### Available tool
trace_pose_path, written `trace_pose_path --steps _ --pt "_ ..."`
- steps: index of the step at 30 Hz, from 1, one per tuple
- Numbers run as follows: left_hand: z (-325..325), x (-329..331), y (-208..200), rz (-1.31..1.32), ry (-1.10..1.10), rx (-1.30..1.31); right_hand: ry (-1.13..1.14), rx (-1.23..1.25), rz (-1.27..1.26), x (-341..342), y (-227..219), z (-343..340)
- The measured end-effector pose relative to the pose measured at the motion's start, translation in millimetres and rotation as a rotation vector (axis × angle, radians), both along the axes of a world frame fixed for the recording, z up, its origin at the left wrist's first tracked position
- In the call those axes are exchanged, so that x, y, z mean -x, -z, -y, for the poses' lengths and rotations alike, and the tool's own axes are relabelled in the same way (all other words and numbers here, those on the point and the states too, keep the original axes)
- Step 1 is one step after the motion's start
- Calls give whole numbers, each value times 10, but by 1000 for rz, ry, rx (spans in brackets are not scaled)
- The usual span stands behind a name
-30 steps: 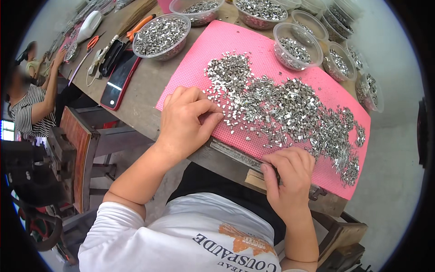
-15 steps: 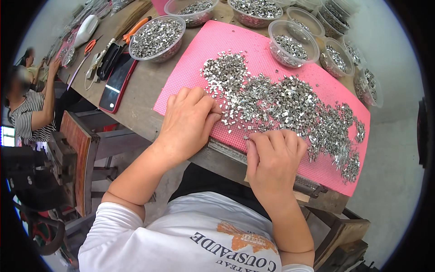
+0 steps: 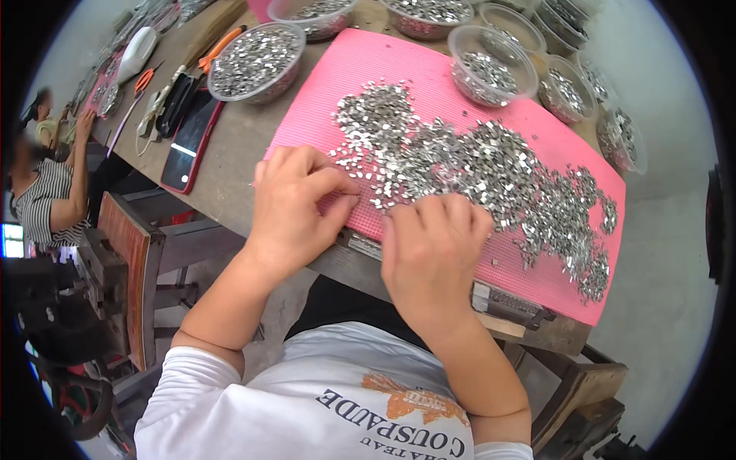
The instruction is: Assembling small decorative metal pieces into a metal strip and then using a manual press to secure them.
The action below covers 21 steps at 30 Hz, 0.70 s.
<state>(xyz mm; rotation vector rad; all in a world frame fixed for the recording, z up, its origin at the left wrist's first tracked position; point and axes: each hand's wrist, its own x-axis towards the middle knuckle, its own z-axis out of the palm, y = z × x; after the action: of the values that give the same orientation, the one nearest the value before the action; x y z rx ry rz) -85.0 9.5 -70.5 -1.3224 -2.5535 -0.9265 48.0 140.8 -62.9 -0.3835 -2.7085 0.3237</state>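
A spread heap of small silvery metal pieces lies across a pink textured mat. Over the mat's near left edge, my left hand is closed, its thumb and forefinger pinched together beside the heap. Anything between those fingertips is too small to name. My right hand rests at the heap's near side with fingers curled down and thumb drawn in. Its fingertips touch or nearly touch the pieces, and what they hold, if anything, is hidden.
Clear plastic bowls of similar pieces stand behind, one at the back left, another on the mat. A red-edged phone, black case and orange-handled tool lie left. Another person sits beyond a wooden stool.
Both hands have shifted left, the right one also slightly away from me along the heap's near edge. Its thumb is drawn closer to the fingers. The view has shifted a little.
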Motion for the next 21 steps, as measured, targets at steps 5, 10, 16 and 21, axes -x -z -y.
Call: trace_pose_path --steps 5,10,16,21 --pt "28 9 -36 -121 -41 44 -13 -2 -97 112 83 118" --pt "14 30 -32 16 70 87 -127 218 -273 -31 86 -20" --pt "39 -51 -58 50 118 -6 -3 342 -266 -915 -115 -558" --pt "-174 -296 -174 64 287 -53 101 389 -196 -1539 -46 -705"
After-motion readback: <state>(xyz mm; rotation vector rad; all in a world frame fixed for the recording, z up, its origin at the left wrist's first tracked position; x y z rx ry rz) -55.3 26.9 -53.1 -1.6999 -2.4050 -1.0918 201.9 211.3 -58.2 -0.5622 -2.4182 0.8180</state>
